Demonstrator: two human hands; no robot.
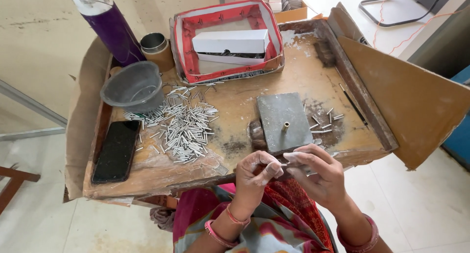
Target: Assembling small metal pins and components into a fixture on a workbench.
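Left hand (255, 172) and right hand (316, 172): fingertips pinched together on one small tube (284, 163) at the tray's (342, 77) near edge, beside the block (284, 122); tube pile (186, 123) near its left edge within reach.

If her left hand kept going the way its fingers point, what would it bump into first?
Almost at once, the right hand: the left hand points across at it, fingertips nearly meeting around a small thin metal piece, though depth is unclear.

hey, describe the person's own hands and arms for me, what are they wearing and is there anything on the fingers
Both forearms are bare, with no sleeves reaching them. The left hand has pink-red bangles at the wrist, one thin pair near the hand and another further up. The right hand has a broader pink bangle at its wrist. The fingertips of both hands are dusted with whitish powder. No rings are visible.
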